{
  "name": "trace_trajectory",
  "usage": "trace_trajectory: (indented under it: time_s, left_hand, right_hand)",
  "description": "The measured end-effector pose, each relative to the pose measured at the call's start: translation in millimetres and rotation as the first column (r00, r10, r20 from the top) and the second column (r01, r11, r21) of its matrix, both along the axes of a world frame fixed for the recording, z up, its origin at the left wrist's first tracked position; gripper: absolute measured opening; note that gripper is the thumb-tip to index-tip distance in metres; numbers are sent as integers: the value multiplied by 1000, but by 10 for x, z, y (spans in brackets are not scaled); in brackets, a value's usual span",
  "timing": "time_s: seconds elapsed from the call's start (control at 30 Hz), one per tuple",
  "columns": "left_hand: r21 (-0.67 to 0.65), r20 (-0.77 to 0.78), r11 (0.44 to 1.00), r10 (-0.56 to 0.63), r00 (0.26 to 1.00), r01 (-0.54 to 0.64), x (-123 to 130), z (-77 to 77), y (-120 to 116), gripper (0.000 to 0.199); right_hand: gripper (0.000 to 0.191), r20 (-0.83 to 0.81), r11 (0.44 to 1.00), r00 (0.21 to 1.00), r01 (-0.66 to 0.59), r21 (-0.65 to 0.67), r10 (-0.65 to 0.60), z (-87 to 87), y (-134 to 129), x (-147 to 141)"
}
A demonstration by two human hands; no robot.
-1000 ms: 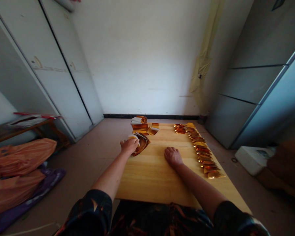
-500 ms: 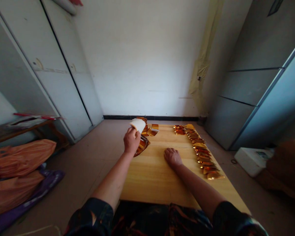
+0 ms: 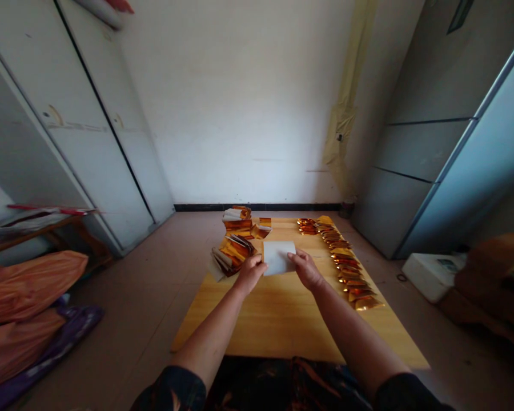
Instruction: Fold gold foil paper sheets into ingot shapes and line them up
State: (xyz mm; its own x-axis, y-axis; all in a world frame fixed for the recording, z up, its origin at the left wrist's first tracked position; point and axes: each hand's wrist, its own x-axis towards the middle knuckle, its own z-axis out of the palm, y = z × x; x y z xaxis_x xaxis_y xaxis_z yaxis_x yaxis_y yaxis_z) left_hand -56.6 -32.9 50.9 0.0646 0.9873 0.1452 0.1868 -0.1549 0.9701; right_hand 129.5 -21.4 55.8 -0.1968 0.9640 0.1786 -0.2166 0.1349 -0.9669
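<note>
A sheet of paper, pale side up, is stretched between my two hands above the wooden table. My left hand pinches its left edge, and my right hand grips the right edge with the thumb on top. Just left of my left hand lies a pile of gold foil paper sheets, some with white backs. Behind that pile are more gold and white sheets. Folded shiny gold paper pieces form a long row along the table's right side.
The wooden table stands in front of me, with a white wall behind it. Orange and purple bags lie on the floor at left, by a cabinet. A fridge and a white box stand at right.
My left hand has brought the pale sheet from the piles at the left to the table's middle. My right hand has lifted off the tabletop and taken the sheet's right edge.
</note>
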Motion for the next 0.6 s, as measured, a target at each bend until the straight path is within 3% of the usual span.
trace_trajectory:
  time_s: [0.07,0.2,0.3,0.37,0.43,0.5,0.6]
  left_hand:
    - [18,-59,1000,24,998,-23,28,-66,-8,17]
    - [-46,2,996,71,997,-71,154,-260,-28,17]
    - [-114,-34,987,108,994,-111,243,-421,-68,33]
    - [-140,-107,982,114,988,-128,274,-493,-103,50]
    - [-153,-229,979,93,969,-131,288,-524,-137,56]
    - [-128,-382,986,48,923,-104,292,-517,-165,47]
    - [-35,-540,999,-31,841,15,274,-464,-207,40]
  right_hand:
    - [37,25,1000,999,19,9,-19,-1,-31,59]
    - [34,124,997,992,39,-64,-31,-138,-76,80]
    - [42,362,968,921,209,-139,-147,-291,-74,50]
    - [56,581,934,784,341,-105,-221,-371,-71,48]
    - [61,764,926,589,375,32,-265,-415,-83,65]
    - [50,882,939,379,299,171,-281,-427,-115,87]
    - [27,959,958,121,170,233,-254,-415,-180,102]
